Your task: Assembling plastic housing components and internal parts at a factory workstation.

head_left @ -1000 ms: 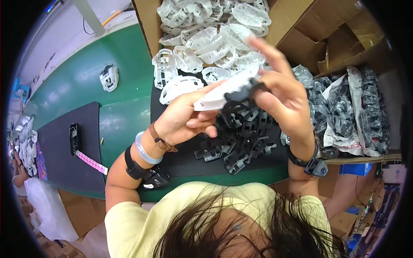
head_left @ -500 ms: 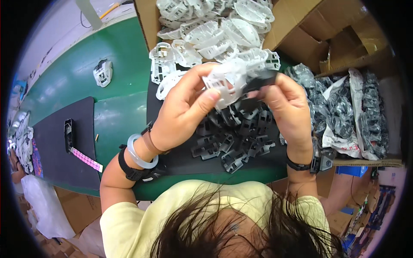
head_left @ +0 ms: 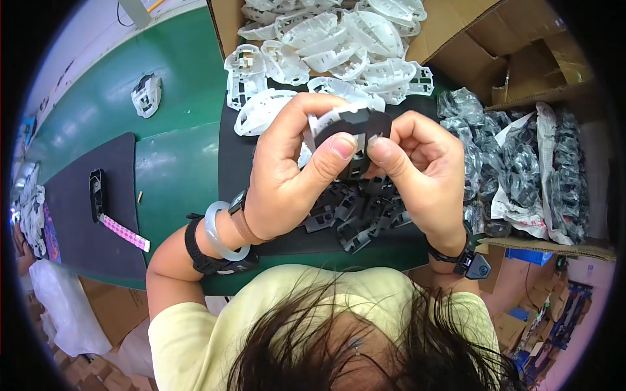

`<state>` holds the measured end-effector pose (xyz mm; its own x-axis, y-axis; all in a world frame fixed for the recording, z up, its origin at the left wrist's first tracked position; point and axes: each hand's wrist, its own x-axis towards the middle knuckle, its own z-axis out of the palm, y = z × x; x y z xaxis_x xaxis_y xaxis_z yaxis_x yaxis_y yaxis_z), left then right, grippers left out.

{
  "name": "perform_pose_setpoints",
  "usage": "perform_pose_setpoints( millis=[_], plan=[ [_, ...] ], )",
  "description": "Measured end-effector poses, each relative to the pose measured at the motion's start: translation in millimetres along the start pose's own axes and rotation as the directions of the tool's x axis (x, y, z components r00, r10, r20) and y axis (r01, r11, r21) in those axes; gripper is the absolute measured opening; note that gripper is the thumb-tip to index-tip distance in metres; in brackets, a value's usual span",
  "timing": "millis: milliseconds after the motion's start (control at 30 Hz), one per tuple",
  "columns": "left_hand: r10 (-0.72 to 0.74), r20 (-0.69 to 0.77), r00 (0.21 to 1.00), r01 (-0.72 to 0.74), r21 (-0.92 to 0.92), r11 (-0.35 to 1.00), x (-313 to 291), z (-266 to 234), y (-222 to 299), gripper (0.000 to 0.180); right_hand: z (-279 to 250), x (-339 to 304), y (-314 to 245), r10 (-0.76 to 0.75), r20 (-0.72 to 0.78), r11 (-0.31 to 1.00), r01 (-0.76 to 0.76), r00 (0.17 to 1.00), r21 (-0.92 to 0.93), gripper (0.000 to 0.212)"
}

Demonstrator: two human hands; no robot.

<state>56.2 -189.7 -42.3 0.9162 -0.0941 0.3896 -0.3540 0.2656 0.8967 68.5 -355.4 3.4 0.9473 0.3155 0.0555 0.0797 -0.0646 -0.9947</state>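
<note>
In front of my chest my left hand (head_left: 282,171) is closed round a white plastic shell (head_left: 317,124), its thumb pressing on a black plastic part (head_left: 360,122). That black part lies against the shell, covering most of it from view. My right hand (head_left: 427,174) pinches the black part's right side between thumb and curled fingers. Whether the two pieces are locked together cannot be seen. Below the hands, a heap of loose black plastic parts (head_left: 355,229) rests on a dark mat (head_left: 280,246).
White shells (head_left: 365,36) spill from a cardboard box at the back. At right, another carton (head_left: 554,242) holds bagged dark parts (head_left: 518,173). On the green table (head_left: 173,169) lie a white-and-black assembled piece (head_left: 147,96) and, on a second mat, a black piece with a pink strip (head_left: 124,233).
The black part has been brought from the right onto the white shell. My right hand has come closer to the left, and both now grip the pieces together.
</note>
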Motion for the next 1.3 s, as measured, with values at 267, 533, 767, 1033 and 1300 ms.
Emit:
perform_pose_setpoints(
  millis=[267, 533, 767, 1033, 1300],
  plan=[
    [-0.059, -0.063, 0.996, 0.045, -0.202, 0.978, 1.5, 3.4, -2.3, 0.025, -2.2, 23.4, 40.0, -0.388, -0.137, 0.876, 0.318, 0.911, -0.363, 0.067],
    [0.175, 0.024, 0.984, -0.177, 0.175, 0.969, -6.9, 6.2, -16.0, 0.047, -7.8, 19.4, 56.7, -0.369, 0.145, 0.921, 0.383, 0.918, -0.079, 0.050],
    [0.215, 0.125, 0.969, -0.249, 0.445, 0.860, -1.4, 4.6, -13.3, 0.031, -17.2, 20.2, 65.9, -0.438, 0.190, 0.824, 0.477, 0.879, -0.305, 0.056],
    [0.253, 0.126, 0.959, -0.273, 0.178, 0.945, 1.6, -9.2, -17.1, 0.038, -32.0, 15.4, 53.9, -0.549, 0.189, 0.834, 0.521, 0.814, 0.182, 0.022],
    [0.366, 0.141, 0.920, -0.385, 0.141, 0.912, -1.7, -10.4, -26.4, 0.028, -13.0, -2.3, 57.5, -0.565, 0.043, 0.823, 0.567, 0.824, -0.042, 0.021]
  ],
)
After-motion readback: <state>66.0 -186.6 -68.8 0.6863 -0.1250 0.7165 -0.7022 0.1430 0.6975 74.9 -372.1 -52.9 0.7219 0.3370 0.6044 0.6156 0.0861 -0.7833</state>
